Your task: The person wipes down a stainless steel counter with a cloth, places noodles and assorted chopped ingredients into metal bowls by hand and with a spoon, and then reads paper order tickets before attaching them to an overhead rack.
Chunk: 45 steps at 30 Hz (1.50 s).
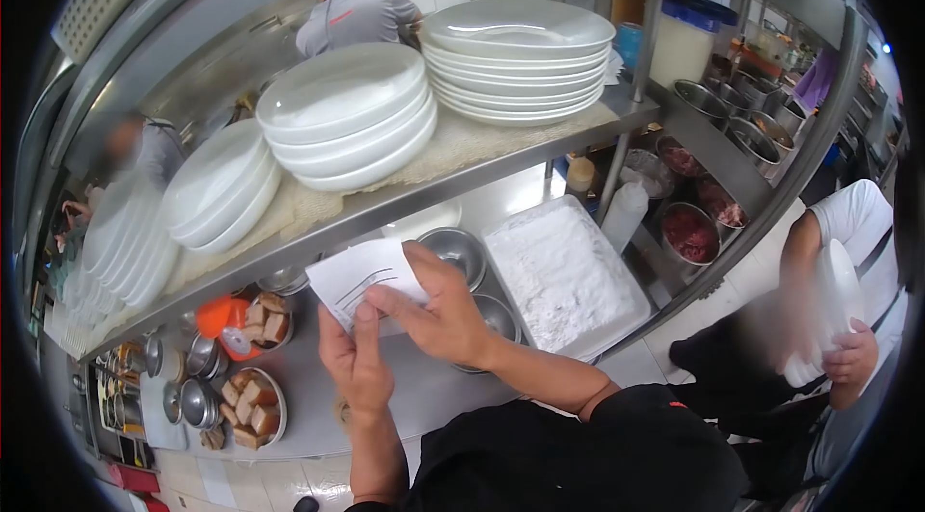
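Observation:
A white paper slip (352, 273) with several dark handwritten lines is held up between both hands, over the steel counter. My left hand (358, 363) pinches its lower edge with the thumb in front. My right hand (438, 310) grips the right side of the slip, its thumb lying over the paper and its fingers behind. Behind the slip and my right hand are steel bowls (496, 319), partly covered. Just right of these bowls lies a tray of white powder (568, 276).
Stacked white plates (347, 107) stand on the shelf (462, 165) above the counter. A bowl of bread pieces (255, 408) sits at lower left, near an orange container (224, 321). At right, a person (829, 319) holds white dishes. Other people are beyond the shelf.

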### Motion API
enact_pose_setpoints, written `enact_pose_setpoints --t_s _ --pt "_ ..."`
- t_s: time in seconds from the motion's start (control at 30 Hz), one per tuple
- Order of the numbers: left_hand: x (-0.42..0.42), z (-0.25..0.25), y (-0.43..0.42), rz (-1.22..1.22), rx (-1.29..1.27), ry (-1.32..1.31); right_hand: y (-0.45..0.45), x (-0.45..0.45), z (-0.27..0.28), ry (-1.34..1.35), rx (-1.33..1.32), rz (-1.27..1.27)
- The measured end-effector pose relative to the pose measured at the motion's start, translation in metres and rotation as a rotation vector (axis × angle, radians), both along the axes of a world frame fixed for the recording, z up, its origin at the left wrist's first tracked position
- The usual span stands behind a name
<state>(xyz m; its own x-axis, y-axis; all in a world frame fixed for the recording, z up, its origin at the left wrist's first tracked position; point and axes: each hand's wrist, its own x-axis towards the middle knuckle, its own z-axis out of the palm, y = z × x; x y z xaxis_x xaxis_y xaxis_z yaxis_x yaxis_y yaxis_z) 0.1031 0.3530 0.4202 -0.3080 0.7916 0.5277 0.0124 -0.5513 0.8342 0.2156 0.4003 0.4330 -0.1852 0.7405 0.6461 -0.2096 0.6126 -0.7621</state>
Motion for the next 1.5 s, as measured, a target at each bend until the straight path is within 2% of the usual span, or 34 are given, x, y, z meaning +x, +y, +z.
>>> enact_pose_setpoints --t_s 0.03,0.13,0.17,0.2,0.23,0.3,0.37,0.43,0.5,0.53,0.6,0.73,0.8,0.87,0.93,1.0,1.07,1.1,1.13,1.17,1.2,1.23,1.3,1.37,1.43,1.47,1.5 --pt "0.012 0.002 0.001 -0.011 0.002 -0.001 0.002 0.009 0.003 -0.001 0.002 -0.011" --pt "0.033 0.004 0.001 -0.02 0.106 -0.001 0.021 0.039 0.02 0.087 -0.065 -0.259" --pt "0.03 0.0 0.001 -0.032 0.07 0.032 0.032 0.051 0.028 0.162 -0.075 -0.311" --pt "0.025 -0.005 0.0 -0.039 0.033 0.064 0.041 0.068 0.04 0.257 -0.113 -0.223" --pt "0.019 -0.011 -0.002 -0.037 0.031 0.064 0.049 0.088 0.053 0.207 -0.121 -0.304" --pt "0.004 -0.028 -0.008 -0.058 -0.15 -0.001 0.078 0.119 0.062 0.234 -0.041 -0.505" --pt "-0.022 -0.056 -0.014 -0.001 -0.262 0.045 0.093 0.152 0.076 0.22 0.003 -0.662" --pt "-0.05 -0.076 -0.031 0.076 -0.379 0.082 0.087 0.159 0.092 0.486 -0.015 -0.537" --pt "-0.068 -0.09 -0.043 0.031 -0.625 -0.243 0.087 0.165 0.094 0.501 -0.022 -0.481" --pt "-0.076 -0.1 -0.048 0.008 -0.632 -0.232 0.089 0.169 0.091 0.508 -0.008 -0.48" --pt "-0.095 -0.122 -0.059 0.13 -0.695 -0.254 0.089 0.166 0.088 0.489 -0.013 -0.484" --pt "-0.108 -0.144 -0.069 0.077 -0.714 -0.335 0.084 0.153 0.095 0.485 -0.073 -0.393" --pt "-0.114 -0.16 -0.067 0.082 -0.782 -0.334 0.097 0.159 0.098 0.477 -0.043 -0.444" --pt "-0.116 -0.17 -0.065 0.075 -0.798 -0.313 0.121 0.177 0.111 0.382 0.007 -0.719" --pt "-0.118 -0.175 -0.066 0.117 -0.893 -0.11 0.162 0.21 0.131 0.207 0.16 -1.082" --pt "-0.124 -0.19 -0.069 0.112 -0.888 -0.084 0.205 0.239 0.149 0.058 0.187 -1.271" --pt "-0.128 -0.206 -0.074 0.162 -0.989 0.052 0.28 0.298 0.145 -0.35 0.257 -1.393" --pt "-0.132 -0.218 -0.075 0.184 -0.999 0.021 0.316 0.326 0.143 -0.536 0.318 -1.447" --pt "-0.139 -0.231 -0.078 0.176 -0.951 0.081 0.36 0.35 0.134 -0.863 0.661 -1.641" --pt "-0.141 -0.24 -0.089 0.178 -0.91 0.137 0.363 0.348 0.128 -0.893 0.585 -1.593" --pt "-0.135 -0.232 -0.099 0.225 -0.933 0.093 0.358 0.339 0.125 -0.863 0.461 -1.528" --pt "-0.13 -0.223 -0.103 0.303 -0.878 0.166 0.353 0.331 0.123 -0.813 0.354 -1.481" --pt "-0.123 -0.221 -0.113 0.413 -0.86 0.204 0.355 0.325 0.116 -0.746 0.265 -1.398" --pt "-0.129 -0.237 -0.13 0.399 -1.026 0.099 0.353 0.333 0.105 -0.688 0.225 -1.315" --pt "-0.127 -0.259 -0.147 0.484 -1.05 -0.01 0.359 0.325 0.095 -0.598 0.181 -1.173" --pt "-0.123 -0.239 -0.152 0.486 -1.184 0.072 0.367 0.328 0.085 -0.551 0.14 -1.085" --pt "-0.125 -0.271 -0.164 0.522 -1.14 0.099 0.372 0.322 0.081 -0.508 0.09 -0.999"
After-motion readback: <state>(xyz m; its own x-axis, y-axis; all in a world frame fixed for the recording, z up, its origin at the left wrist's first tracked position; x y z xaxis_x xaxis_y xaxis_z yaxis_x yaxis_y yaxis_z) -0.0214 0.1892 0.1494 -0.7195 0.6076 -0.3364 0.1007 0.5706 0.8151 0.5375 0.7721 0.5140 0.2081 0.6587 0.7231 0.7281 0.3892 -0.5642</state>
